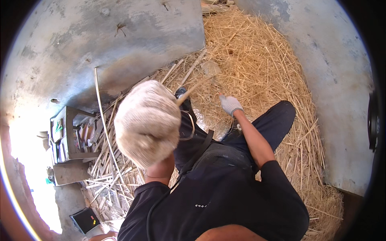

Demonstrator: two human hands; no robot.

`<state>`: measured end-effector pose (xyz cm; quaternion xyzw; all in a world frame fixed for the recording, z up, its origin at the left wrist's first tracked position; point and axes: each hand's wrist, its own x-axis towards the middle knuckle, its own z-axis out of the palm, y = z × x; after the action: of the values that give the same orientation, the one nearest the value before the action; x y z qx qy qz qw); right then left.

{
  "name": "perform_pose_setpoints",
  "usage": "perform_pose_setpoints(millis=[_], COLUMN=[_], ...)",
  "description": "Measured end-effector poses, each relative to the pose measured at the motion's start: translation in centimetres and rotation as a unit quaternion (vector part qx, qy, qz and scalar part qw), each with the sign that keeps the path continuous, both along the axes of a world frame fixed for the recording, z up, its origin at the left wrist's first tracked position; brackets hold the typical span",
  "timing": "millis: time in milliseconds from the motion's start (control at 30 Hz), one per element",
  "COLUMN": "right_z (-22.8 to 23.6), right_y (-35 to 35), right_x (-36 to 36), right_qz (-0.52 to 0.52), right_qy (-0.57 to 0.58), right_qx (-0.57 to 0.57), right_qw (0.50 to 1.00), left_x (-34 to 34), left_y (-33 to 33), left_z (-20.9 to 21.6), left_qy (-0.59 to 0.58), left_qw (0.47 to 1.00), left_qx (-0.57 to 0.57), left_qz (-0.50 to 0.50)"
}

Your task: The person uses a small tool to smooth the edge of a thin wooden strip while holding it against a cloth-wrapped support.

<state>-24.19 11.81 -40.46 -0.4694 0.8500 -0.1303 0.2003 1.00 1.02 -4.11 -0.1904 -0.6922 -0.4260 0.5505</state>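
Left hand [148,124], centre-left, clenches a strip [188,93], probably light, springy, best held mid-length; right hand's [231,105] grip, mid-frame, cannot be told

Small white lettering [202,205] runs across my black shirt [237,184], closer to my body than my right fingers [226,100]. Behind and left of my left fingers [146,114], a dark box [82,220] bears coloured marks [94,221] too small to read.
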Motion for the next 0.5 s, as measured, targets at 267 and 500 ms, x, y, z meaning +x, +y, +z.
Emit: perform_pose_setpoints(millis=[267,500], right_z=[19.0,28.1], right_y=[0.3,0.8], right_x=[9.6,15.3], right_qz=[0.01,0.05], right_qy=[-0.074,-0.281], right_qx=[-0.354,-0.379], right_qw=[0.932,0.88], left_x=[0.9,1.1], left_y=[-0.9,-1.1], left_z=[-0.8,-1.4], left_qy=[0.047,0.071], left_qw=[0.995,0.991], left_qx=[0.067,0.087], left_qz=[0.056,0.066])
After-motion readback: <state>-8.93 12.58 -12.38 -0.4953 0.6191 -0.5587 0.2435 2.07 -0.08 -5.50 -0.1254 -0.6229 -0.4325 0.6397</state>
